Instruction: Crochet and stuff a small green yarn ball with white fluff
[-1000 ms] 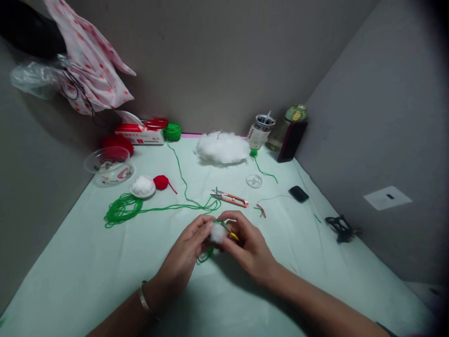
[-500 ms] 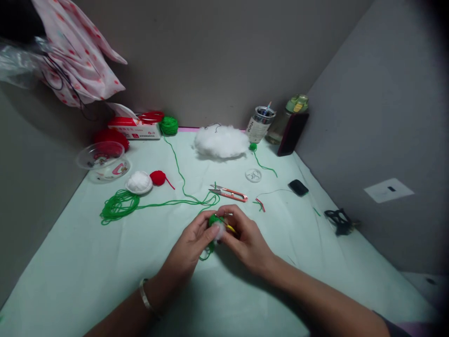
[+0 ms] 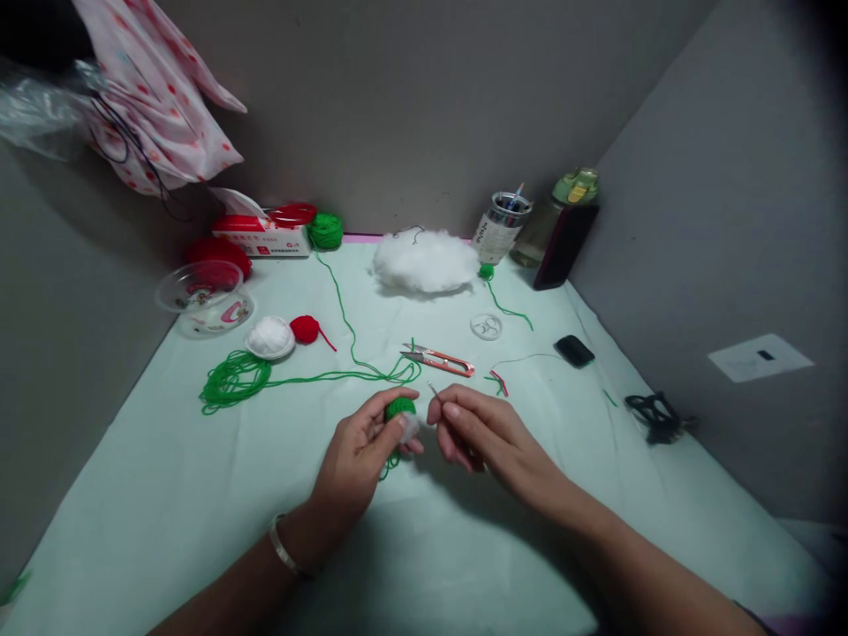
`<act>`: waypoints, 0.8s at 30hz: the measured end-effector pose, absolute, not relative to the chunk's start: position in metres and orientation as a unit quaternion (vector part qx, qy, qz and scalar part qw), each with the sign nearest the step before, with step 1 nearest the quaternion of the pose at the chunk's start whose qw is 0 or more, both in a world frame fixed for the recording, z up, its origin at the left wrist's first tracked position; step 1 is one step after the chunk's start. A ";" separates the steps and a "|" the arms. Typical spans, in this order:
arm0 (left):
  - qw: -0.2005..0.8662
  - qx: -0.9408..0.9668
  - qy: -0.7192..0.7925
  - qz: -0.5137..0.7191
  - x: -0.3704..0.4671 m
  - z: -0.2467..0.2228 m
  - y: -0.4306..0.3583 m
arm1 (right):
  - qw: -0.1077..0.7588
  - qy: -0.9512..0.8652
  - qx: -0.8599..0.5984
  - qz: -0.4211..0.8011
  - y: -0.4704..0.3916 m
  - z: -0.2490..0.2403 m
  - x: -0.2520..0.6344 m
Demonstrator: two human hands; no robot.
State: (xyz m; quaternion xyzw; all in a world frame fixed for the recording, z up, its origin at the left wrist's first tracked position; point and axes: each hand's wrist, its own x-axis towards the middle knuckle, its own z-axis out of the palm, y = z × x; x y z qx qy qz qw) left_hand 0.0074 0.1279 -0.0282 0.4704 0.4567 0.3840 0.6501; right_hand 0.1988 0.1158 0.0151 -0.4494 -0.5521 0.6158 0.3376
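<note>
My left hand point(image 3: 361, 446) is closed round a small green crocheted piece point(image 3: 400, 407), with a tuft of white stuffing point(image 3: 410, 428) showing at its side under the thumb. Loose green yarn point(image 3: 389, 465) hangs below the fingers. Just to the right and apart from the piece, my right hand point(image 3: 480, 428) pinches a thin crochet hook point(image 3: 434, 389); its metal tip points up and left, and its handle is mostly hidden in the fingers. Beyond the hands lie orange thread snips point(image 3: 441, 360).
A coil of green yarn point(image 3: 235, 380) lies left, near white yarn point(image 3: 270, 337) and a red yarn ball point(image 3: 305, 329). Behind are a fluffy heap of stuffing point(image 3: 425, 261), a tin of pens point(image 3: 502, 231), a bottle point(image 3: 575, 187) and a phone point(image 3: 566, 247). Black scissors point(image 3: 655, 417) lie right.
My right hand has drawn back to the right with the hook, out of the green piece. My left hand still holds the piece, its fingers slightly more spread. The whole view has shifted slightly.
</note>
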 end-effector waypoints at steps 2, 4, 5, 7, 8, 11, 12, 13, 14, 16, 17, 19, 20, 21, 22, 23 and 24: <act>0.619 0.497 0.484 0.367 0.006 -0.026 0.128 | 0.303 -0.528 -0.435 0.663 0.115 0.012 0.199; 0.594 0.521 0.500 0.355 0.006 -0.026 0.128 | 0.276 -0.505 -0.427 0.697 0.114 0.010 0.198; 0.584 0.531 0.503 0.352 0.006 -0.025 0.128 | 0.266 -0.491 -0.427 0.711 0.113 0.009 0.197; 0.564 0.549 0.507 0.350 0.006 -0.025 0.129 | 0.252 -0.461 -0.426 0.737 0.114 0.008 0.194; 0.554 0.558 0.510 0.350 0.006 -0.024 0.129 | 0.249 -0.447 -0.423 0.748 0.114 0.007 0.193; 0.535 0.577 0.514 0.342 0.006 -0.023 0.128 | 0.258 -0.411 -0.409 0.773 0.118 0.002 0.190; 0.532 0.580 0.515 0.339 0.006 -0.023 0.128 | 0.262 -0.402 -0.403 0.779 0.119 0.001 0.190; 0.529 0.582 0.517 0.338 0.007 -0.023 0.128 | 0.266 -0.394 -0.398 0.785 0.120 -0.001 0.190; 0.523 0.585 0.519 0.338 0.007 -0.024 0.128 | 0.270 -0.386 -0.392 0.790 0.121 -0.003 0.190; 0.505 0.592 0.526 0.342 0.007 -0.026 0.127 | 0.279 -0.367 -0.377 0.803 0.124 -0.005 0.191; 0.495 0.598 0.529 0.345 0.007 -0.027 0.127 | 0.283 -0.355 -0.369 0.811 0.125 -0.006 0.191; 0.473 0.612 0.526 0.353 0.007 -0.030 0.127 | 0.290 -0.334 -0.356 0.823 0.127 -0.007 0.191; 0.465 0.621 0.521 0.356 0.006 -0.031 0.127 | 0.293 -0.328 -0.355 0.825 0.127 -0.007 0.191; 0.460 0.629 0.514 0.358 0.006 -0.032 0.127 | 0.295 -0.329 -0.360 0.821 0.127 -0.006 0.190; 0.458 0.636 0.508 0.357 0.005 -0.033 0.127 | 0.297 -0.342 -0.372 0.810 0.126 -0.005 0.189; 0.461 0.641 0.503 0.351 0.005 -0.033 0.127 | 0.298 -0.369 -0.391 0.789 0.123 -0.003 0.188; 0.467 0.644 0.499 0.343 0.005 -0.033 0.127 | 0.297 -0.410 -0.414 0.756 0.119 -0.001 0.186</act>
